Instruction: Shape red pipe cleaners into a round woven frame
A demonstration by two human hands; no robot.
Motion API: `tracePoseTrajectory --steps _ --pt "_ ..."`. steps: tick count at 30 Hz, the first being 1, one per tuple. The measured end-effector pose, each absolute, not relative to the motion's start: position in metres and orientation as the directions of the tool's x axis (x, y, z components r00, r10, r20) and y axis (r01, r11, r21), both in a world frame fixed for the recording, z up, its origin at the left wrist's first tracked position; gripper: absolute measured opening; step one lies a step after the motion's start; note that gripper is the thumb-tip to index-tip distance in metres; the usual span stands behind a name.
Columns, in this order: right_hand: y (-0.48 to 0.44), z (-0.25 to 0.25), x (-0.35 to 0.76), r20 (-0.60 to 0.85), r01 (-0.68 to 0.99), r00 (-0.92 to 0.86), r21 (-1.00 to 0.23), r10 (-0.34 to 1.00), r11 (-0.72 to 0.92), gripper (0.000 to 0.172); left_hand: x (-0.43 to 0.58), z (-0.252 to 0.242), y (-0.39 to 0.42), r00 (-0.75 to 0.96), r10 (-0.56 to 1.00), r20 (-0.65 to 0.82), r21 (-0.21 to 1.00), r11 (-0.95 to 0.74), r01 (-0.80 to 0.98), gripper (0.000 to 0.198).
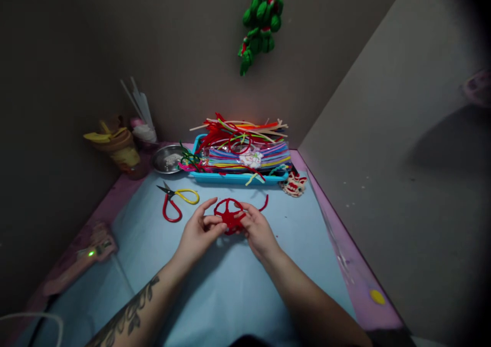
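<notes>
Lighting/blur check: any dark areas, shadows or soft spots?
Head view: dim, with the left wall very dark and the right corners black; head view: soft shadow on the blue mat below the red piece; head view: pink device blurry, its green light glowing.

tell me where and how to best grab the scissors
The scissors are probably best taken by the red loop and yellow loop, coming from the near right: they lie slightly open on the blue sheet, loops spread nearer and rightward, blades pointing away to the far left.
</notes>
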State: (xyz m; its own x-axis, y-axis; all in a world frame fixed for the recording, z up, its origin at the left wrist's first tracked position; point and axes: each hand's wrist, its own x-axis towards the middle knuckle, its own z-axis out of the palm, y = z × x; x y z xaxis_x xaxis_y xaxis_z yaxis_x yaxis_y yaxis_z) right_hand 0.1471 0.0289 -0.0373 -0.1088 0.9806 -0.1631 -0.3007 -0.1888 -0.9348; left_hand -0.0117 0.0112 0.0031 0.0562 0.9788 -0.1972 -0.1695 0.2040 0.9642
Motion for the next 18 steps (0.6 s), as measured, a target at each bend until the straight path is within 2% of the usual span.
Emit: tracePoseTrajectory --steps 4,13,16,18 --pt "0.026 -0.028 0.145 -0.230 -0.382 -0.097 -0.890 0.968 -0.250 0.045 -0.011 0.005 0.012 0.034 0.976 -0.214 0.954 0.216 -0.209 0.081" --pt "0.023 -0.028 0.139 -0.242 -0.343 -0.137 -0.898 0.961 -0.275 0.047 -0.006 -0.003 0.009 -0.071 0.981 -0.182 0.964 0.163 -0.212 0.070" --pt "0.022 -0.030 0.142 -0.105 -0.225 0.043 -0.970 0.994 -0.093 0.041 -0.006 -0.005 0.010 -0.124 0.974 -0.191 0.970 0.168 -0.178 0.070" --pt "0.020 -0.028 0.147 0.103 -0.006 0.151 -0.994 0.983 0.106 0.031 -0.006 -0.004 0.010 -0.154 0.969 -0.194 0.971 0.167 -0.170 0.072"
